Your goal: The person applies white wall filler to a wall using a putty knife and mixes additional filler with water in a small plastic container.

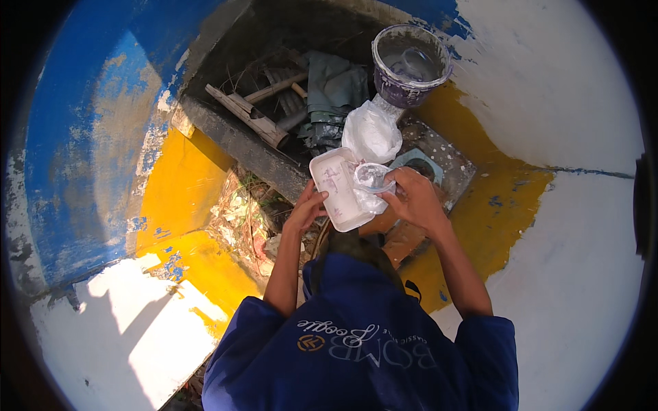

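Note:
My left hand (306,208) grips the left rim of a shallow white rectangular tray (334,195), its thumb over the edge. Pinkish-grey smears mark the tray's inside. Over the tray's right side, my right hand (418,202) pinches the rim of a small clear plastic cup (373,177) that has a whitish, streaked inside. Thin crumpled clear plastic hangs around and below the cup. Just beyond it sits an open white plastic bag (372,132) with white material in it.
A purple bucket (406,94) with a paint-crusted rim stands behind the bag. Broken bamboo (248,118) and a dark green cloth (334,85) lie in a concrete-edged recess. Blue, yellow and white painted walls surround me; a spattered board (449,152) lies at right.

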`<state>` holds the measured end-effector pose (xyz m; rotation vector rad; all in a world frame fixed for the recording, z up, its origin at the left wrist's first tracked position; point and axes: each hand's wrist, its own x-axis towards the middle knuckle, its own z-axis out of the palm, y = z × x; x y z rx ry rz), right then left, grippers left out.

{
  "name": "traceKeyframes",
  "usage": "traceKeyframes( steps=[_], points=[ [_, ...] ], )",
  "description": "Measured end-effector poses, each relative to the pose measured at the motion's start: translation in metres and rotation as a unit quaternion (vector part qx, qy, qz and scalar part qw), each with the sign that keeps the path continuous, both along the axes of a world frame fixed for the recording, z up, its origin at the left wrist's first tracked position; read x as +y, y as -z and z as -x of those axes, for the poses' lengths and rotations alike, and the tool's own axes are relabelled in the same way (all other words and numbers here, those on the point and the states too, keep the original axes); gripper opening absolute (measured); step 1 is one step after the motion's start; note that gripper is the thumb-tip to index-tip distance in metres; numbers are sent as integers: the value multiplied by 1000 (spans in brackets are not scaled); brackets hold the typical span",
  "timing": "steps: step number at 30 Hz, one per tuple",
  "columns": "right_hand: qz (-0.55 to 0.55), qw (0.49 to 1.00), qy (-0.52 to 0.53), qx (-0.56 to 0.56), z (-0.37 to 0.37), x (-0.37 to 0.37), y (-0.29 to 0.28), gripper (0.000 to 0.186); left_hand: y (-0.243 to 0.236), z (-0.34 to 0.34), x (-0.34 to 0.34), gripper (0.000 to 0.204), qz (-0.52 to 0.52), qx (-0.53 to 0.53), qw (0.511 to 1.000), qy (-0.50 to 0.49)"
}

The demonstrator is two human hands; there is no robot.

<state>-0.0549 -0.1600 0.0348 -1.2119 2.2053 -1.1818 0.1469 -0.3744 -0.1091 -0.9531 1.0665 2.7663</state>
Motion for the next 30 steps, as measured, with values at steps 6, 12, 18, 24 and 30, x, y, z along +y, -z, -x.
traceKeyframes(
  steps=[6,12,18,24,30],
  points=[
    [-164,985,-37,-49,-50,6,3,32,-11,0,48,75,73,40,997,2],
    [-129,963,88,-220,-69,22,61,45,-27,0,84,73,-15,54,996,-76],
    [-138,806,201,-539,-71,25,32,41,-24,-5,92,74,-9,74,996,-52],
    [-24,797,221,-562,-69,43,24,44,-25,-4,95,77,4,70,996,-48],
    [1,995,97,-24,-74,48,23,24,-33,-2,93,79,24,31,998,-48]
  ],
)
